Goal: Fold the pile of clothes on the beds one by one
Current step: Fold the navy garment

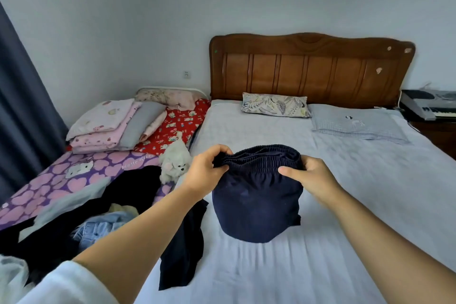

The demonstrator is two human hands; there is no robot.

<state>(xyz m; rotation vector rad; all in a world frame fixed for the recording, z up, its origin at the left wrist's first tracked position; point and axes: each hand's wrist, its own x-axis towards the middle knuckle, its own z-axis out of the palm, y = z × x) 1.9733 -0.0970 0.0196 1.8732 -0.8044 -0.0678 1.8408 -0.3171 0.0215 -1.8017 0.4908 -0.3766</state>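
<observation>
Navy shorts: held above the near middle of the grey bed | left hand: pinched the elastic waistband's left end | right hand: pinched its right end | unfolded clothes pile: lay near left.

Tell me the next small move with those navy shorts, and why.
Probably lower the navy shorts flat onto the grey sheet. The left hand and right hand each pinch the elastic waistband, and the shorts hang above the bed, so they cannot be folded yet.
</observation>
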